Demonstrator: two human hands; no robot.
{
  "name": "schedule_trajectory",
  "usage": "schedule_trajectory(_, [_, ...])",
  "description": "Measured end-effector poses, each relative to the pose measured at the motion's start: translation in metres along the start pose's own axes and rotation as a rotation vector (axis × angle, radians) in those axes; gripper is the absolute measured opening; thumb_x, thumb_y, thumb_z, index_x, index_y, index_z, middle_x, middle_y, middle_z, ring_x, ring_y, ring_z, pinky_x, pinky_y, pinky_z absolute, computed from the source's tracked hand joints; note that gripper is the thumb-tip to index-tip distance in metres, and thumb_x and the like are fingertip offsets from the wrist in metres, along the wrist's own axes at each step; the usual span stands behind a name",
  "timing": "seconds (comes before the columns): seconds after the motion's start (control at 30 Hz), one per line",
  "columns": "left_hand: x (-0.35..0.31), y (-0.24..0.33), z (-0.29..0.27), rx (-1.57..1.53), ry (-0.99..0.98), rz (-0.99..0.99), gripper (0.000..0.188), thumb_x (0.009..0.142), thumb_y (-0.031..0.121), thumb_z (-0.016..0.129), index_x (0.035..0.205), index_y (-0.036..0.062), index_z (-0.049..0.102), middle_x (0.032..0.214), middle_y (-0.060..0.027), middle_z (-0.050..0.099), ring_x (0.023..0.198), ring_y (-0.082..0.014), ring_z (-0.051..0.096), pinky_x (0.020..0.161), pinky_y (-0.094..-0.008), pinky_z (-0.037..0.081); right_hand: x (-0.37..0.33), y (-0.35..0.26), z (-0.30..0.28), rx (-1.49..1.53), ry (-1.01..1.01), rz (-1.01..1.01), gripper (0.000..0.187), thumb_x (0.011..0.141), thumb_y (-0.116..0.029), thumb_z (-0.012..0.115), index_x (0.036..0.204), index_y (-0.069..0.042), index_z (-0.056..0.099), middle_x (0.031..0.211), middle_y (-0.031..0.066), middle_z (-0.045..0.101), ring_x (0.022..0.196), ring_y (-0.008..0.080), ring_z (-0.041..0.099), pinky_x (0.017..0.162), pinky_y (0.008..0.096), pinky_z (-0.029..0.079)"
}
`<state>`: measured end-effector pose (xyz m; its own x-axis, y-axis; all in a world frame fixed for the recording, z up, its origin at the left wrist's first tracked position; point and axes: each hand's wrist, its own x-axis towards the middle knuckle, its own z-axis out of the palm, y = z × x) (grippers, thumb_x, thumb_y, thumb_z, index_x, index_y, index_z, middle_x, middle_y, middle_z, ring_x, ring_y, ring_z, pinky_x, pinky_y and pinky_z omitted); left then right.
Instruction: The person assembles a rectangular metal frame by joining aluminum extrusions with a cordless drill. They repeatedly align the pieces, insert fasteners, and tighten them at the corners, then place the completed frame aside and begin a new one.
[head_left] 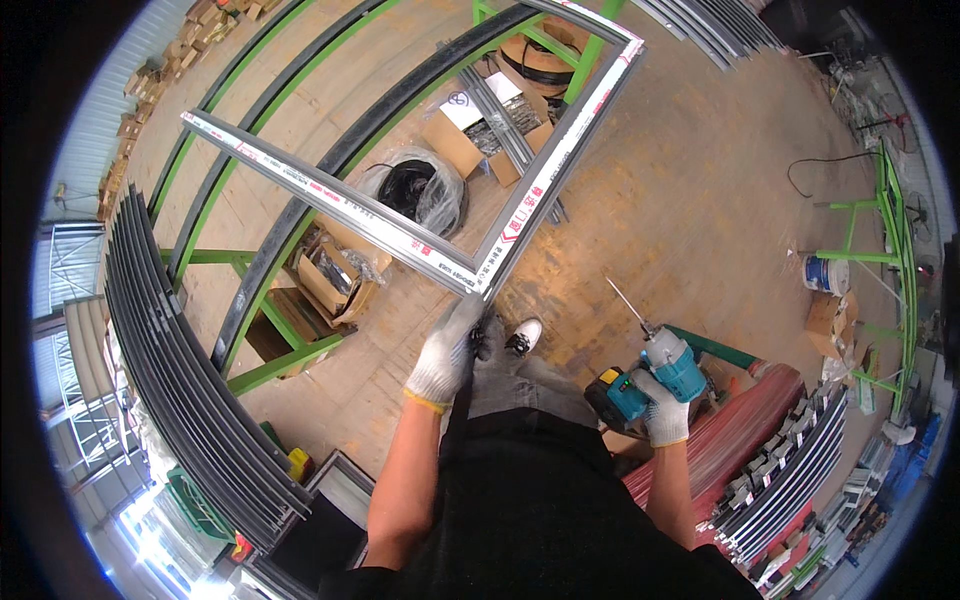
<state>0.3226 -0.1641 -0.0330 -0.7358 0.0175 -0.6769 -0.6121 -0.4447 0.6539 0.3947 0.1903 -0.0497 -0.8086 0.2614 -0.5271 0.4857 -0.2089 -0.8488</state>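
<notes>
My left hand (446,352), in a white knitted glove, is closed round the near corner of a metal window frame (536,200). The frame's white protective film carries red and black print. It lies at an angle on a green rack, and its two near bars meet at my hand. At the lower right my right hand (663,408), gloved as well, grips a teal cordless drill (670,357) with a long thin bit (627,302). The bit points up and left, apart from the frame. My palm hides part of the drill's handle.
Black-padded green rails (262,262) run under the frame. Below stand open cardboard boxes (455,145) and a plastic-wrapped black coil (408,190). Long dark profiles (165,330) are stacked at left. A red-wrapped bundle (735,430) lies at right, near a green stand (893,260).
</notes>
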Motion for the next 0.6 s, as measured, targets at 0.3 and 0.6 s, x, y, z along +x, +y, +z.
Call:
schedule_trajectory(0.3, [-0.044,0.004,-0.033,-0.119,-0.073,-0.134,0.031,0.101,0.015,0.066,0.125,-0.0032,0.060,0.100,-0.0116,0.069,0.079,-0.0200,0.065,0.062,-0.0293,0.051,-0.003,-0.013,0.032,-0.059,-0.255,-0.101,0.048,0.081,0.002,0.084,0.125,-0.005,0.067,0.116,0.0052,0.072,0.104,0.0183,0.070,0.089,0.0353,0.058])
schedule_trajectory(0.6, [-0.054,0.013,-0.024,-0.218,-0.220,0.025,0.029,0.099,0.020,0.073,0.119,0.0005,0.064,0.090,-0.0100,0.065,0.066,-0.0161,0.056,0.052,-0.0254,0.041,-0.016,-0.027,0.055,-0.655,-0.385,-0.488,0.053,0.079,-0.015,0.093,0.125,-0.002,0.071,0.116,0.0097,0.078,0.103,0.0227,0.076,0.090,0.0347,0.059])
